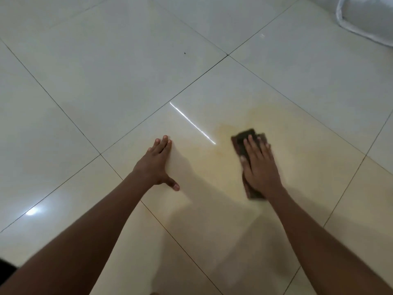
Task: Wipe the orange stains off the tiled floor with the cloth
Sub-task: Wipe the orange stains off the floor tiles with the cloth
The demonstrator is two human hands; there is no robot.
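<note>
A dark brown cloth [244, 139] lies flat on the glossy cream tiled floor [106, 86]. My right hand [260, 165] presses down on it with straight fingers, and the hand is a little blurred. A faint orange stain [229, 126] spreads over the tile beyond and to the left of the cloth, with paler smears reaching toward my left hand. My left hand [158, 162] rests flat on the same tile, fingers together and thumb spread, about one hand's length left of the cloth.
A white fabric or plastic mass [365, 18] sits at the far right corner. Dark grout lines cross the floor diagonally. A small dark speck [184, 53] lies on the far tile. A bright light streak [192, 122] reflects between my hands.
</note>
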